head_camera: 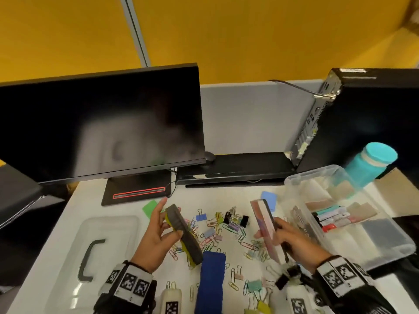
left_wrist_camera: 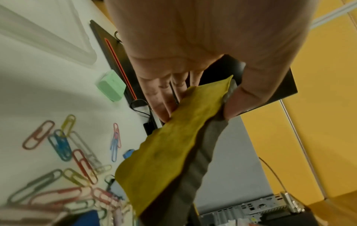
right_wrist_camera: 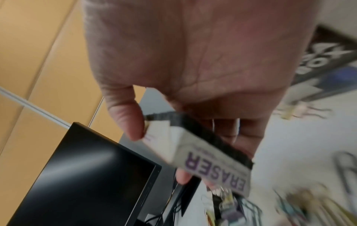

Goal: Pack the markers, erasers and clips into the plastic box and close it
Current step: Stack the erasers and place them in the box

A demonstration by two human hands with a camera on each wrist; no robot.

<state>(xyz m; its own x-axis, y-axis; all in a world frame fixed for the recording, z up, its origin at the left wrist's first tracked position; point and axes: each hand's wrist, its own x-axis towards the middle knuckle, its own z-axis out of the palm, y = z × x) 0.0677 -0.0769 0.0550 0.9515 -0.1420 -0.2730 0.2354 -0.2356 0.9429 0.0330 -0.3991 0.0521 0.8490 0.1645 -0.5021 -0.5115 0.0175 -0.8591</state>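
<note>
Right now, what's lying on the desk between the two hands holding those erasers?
In the head view, a loose scatter of colourful paper clips and binder clips covers the desk between the left hand and right hand.

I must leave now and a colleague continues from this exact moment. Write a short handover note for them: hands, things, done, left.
Left hand: holds the yellow eraser above the desk.
Right hand: holds the white eraser, printed ERASER, beside the box.
Box: open, on the right; markers already lie inside. Its lid lies on the left of the desk.
On the desk: blue eraser at the near edge, small green eraser, small blue eraser, many clips scattered in the middle.
Done: markers packed.
Left: put in all erasers and clips, then fit the lid.
</note>
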